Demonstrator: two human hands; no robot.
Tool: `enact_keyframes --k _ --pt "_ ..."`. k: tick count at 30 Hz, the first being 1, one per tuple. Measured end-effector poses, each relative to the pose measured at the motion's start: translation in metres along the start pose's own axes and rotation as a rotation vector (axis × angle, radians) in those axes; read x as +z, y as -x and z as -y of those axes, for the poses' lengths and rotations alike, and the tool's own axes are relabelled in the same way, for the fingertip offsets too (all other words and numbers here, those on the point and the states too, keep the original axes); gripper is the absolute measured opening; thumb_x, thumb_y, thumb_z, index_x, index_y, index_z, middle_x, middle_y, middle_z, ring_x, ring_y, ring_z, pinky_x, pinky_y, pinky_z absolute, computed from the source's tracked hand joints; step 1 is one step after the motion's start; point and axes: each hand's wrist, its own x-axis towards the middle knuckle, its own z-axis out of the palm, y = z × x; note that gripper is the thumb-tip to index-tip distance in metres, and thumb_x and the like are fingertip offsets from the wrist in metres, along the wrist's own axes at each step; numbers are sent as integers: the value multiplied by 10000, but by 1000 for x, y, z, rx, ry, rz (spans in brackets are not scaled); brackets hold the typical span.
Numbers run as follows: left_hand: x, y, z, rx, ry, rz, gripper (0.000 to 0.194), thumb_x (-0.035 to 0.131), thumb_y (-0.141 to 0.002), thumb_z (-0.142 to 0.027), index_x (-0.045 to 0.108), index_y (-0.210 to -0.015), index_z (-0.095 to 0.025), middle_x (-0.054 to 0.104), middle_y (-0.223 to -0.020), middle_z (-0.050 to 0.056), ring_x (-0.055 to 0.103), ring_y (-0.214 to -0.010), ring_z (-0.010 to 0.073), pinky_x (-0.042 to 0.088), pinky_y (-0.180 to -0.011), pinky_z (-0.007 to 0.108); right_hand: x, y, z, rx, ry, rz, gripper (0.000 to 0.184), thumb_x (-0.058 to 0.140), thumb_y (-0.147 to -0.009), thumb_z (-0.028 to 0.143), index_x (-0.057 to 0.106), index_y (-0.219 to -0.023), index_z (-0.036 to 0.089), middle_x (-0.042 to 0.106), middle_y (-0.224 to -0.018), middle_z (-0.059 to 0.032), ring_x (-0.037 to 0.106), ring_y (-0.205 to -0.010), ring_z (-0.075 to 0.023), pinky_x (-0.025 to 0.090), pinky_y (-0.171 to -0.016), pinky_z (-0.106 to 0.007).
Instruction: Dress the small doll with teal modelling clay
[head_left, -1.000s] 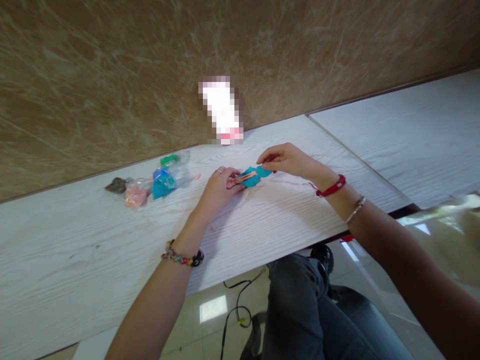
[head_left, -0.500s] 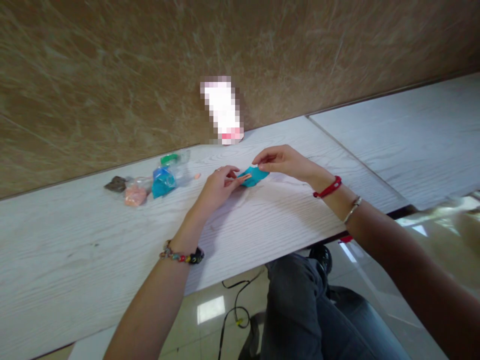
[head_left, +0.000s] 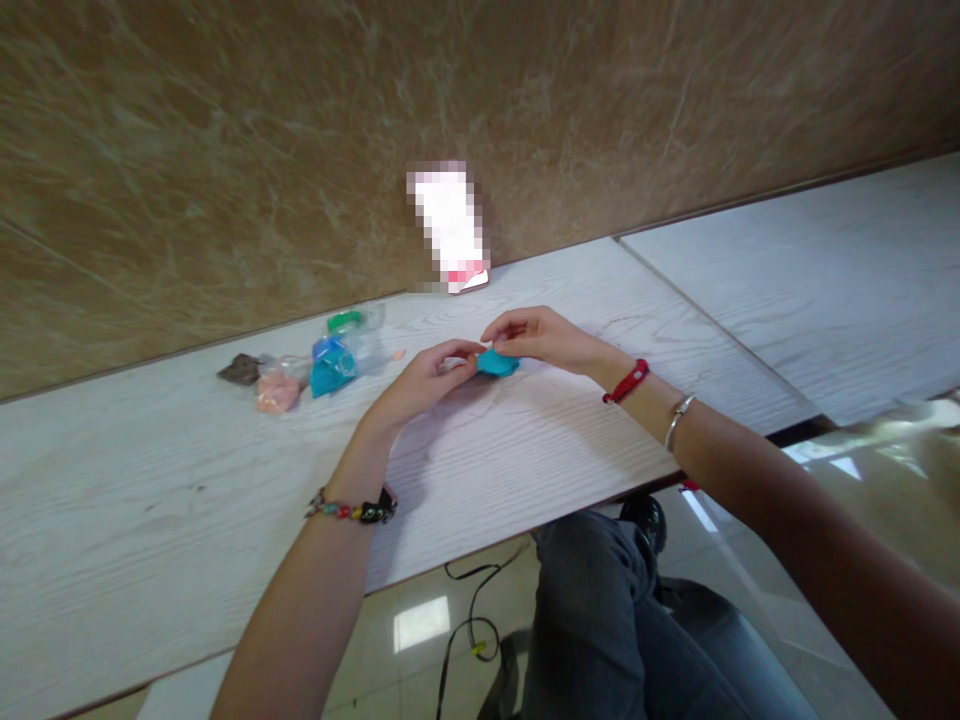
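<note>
A flattened piece of blue modelling clay (head_left: 498, 363) hangs between my two hands above the white wood-grain table. My left hand (head_left: 437, 374) pinches its left edge between thumb and fingers. From above and to the right, my right hand (head_left: 534, 336) grips the upper edge with thumb and forefinger. Part of the clay is hidden behind the fingertips. A tiny peach-coloured bit (head_left: 398, 355) lies on the table left of my hands.
Along the wall stand bags of clay: a peach bag (head_left: 278, 389), a blue bag (head_left: 333, 368) and a green one (head_left: 344, 321). A dark crumpled packet (head_left: 241, 369) lies beside them. A phone with a blurred screen (head_left: 454, 220) leans on the wall.
My right hand has moved left and slightly down, closer to my left hand. The clay now looks smaller and folded over, and the peach strips seen on it are out of sight.
</note>
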Motion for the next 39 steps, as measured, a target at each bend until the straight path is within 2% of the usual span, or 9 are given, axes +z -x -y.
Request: enact_keyframes --k 6,10,16,19,25,32,39 --pt "0 -3 1 -9 -52 -31 122 550 -743 -283 585 -758 -166 610 -822 16 556 -820 153 433 -768 282 0 0 1 75 64 -58 114 581 -712 78 624 -802 133 565 -651 29 524 -611 -65 455 -581 -198" --pt "0 -4 7 10 -121 -75 101 563 -738 -257 606 -759 -168 571 -803 13 536 -854 162 422 -803 306 -3 3 0 156 144 -123 117 563 -725 64 630 -792 133 579 -691 16 541 -574 -58 476 -540 -184" --pt "4 -6 13 6 -138 -109 120 550 -743 -240 633 -788 -165 550 -829 26 532 -859 164 435 -805 318 -9 7 -2 275 260 -137 122 569 -745 74 634 -839 114 611 -690 -10 539 -475 -43 418 -416 -148" --pt "4 -6 15 -9 -95 -114 148 525 -759 -250 632 -812 -162 554 -850 37 536 -847 163 458 -744 299 -12 8 -3 284 277 -141 120 573 -746 85 639 -841 119 611 -663 -7 545 -480 -51 419 -407 -150" --pt "6 -8 18 3 -144 -121 139 560 -733 -263 642 -790 -166 566 -841 35 537 -849 169 451 -766 311 -11 11 2 311 286 -149 115 572 -743 72 632 -836 100 608 -615 -6 530 -471 -44 420 -399 -134" --pt "11 -9 14 -23 -197 -128 109 568 -720 -233 641 -756 -162 552 -778 25 536 -768 159 433 -713 301 -11 9 6 366 261 -207 110 579 -724 23 628 -774 109 604 -598 3 535 -462 -47 441 -410 -147" --pt "14 -10 18 -58 -134 -139 118 576 -710 -269 587 -751 -159 570 -759 22 533 -709 151 422 -678 291 -14 10 5 365 344 -173 108 596 -715 52 648 -791 107 618 -613 -8 535 -469 -55 452 -425 -161"
